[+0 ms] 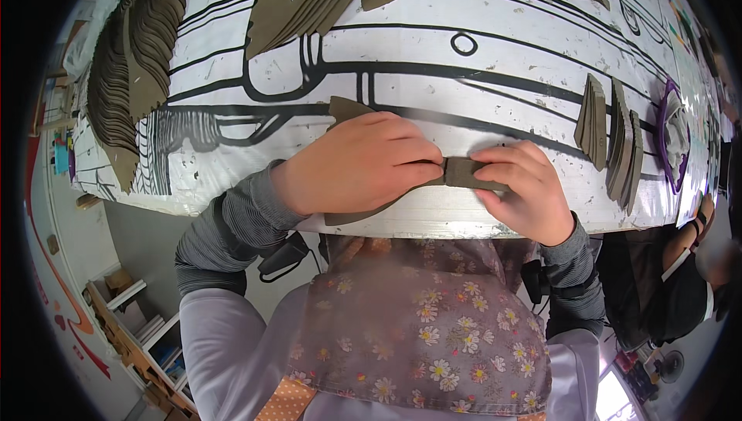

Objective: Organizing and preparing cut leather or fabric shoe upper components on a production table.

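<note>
At the near edge of the tabletop (495, 81), both hands pinch a folded brown fabric piece (462, 174). Its long axis runs along that edge; the left hand (359, 164) covers its wide end, and the right hand (519, 189) grips the narrow band.

1 head-worn fisheye view, looking steeply down, close over table edge (232, 206)

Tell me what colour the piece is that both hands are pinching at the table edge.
The piece is a dull olive-brown, seen clearly in the head view.
</note>
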Motion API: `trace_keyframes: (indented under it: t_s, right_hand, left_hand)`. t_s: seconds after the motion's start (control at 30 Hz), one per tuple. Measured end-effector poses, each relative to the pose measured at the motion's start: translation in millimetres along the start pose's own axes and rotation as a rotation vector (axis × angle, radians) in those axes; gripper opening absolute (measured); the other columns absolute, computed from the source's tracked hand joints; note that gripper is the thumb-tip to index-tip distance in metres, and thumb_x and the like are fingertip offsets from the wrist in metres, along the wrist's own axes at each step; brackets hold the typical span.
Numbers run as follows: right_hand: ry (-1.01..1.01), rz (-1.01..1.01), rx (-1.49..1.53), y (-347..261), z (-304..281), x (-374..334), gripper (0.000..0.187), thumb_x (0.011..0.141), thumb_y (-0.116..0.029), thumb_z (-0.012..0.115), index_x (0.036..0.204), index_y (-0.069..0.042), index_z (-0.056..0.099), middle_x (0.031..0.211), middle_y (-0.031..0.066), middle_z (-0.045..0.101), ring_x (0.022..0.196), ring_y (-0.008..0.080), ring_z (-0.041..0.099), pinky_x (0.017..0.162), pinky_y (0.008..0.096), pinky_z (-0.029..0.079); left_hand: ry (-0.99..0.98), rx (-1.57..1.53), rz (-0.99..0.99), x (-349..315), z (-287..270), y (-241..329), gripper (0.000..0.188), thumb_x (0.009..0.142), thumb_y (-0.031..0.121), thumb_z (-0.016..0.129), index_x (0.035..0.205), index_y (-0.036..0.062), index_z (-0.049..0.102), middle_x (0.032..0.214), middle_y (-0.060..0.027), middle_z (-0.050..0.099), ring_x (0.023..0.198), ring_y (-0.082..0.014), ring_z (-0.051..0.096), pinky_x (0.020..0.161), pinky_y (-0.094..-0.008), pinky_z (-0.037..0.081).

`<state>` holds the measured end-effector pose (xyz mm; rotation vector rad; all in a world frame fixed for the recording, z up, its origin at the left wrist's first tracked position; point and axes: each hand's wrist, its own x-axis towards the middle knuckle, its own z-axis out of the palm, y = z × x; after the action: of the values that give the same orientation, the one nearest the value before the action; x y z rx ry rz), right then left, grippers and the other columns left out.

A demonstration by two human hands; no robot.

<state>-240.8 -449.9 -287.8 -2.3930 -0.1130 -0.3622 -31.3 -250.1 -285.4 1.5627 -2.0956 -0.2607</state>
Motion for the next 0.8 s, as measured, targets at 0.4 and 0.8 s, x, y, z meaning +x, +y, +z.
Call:
trace_keyframes:
  t_s: [0.4,0.8]
  right_hand:
    - [-0.016,-0.006,-0.034,-0.7,0.6,0.5,0.027,0.076,-0.006,0.083,0.099,-0.008,0.069,0.115,0.0049,0.071,0.089,0.027,0.06,0.08,0.0381,0.051]
    - [-0.01,-0.01,-0.056,-1.0,2.1,-0.3,0.025,0.076,-0.007,0.082,0.099,-0.008,0.07,0.115,0.0045,0.07,0.091,0.0273,0.06,0.081,0.0382,0.051]
  left_hand:
    - [0.011,-0.011,-0.011,-0.1,0.1,0.2,0.022,0.087,0.013,0.068,0.108,0.0116,0.073,0.112,0.003,0.067,0.102,-0.0194,0.062,0.09,-0.0356,0.051]
    - [0.006,-0.01,-0.014,0.0,0.8,0.1,0.027,0.086,0.012,0.069,0.113,0.0129,0.072,0.112,0.003,0.067,0.102,-0.0195,0.062,0.09,-0.036,0.051]
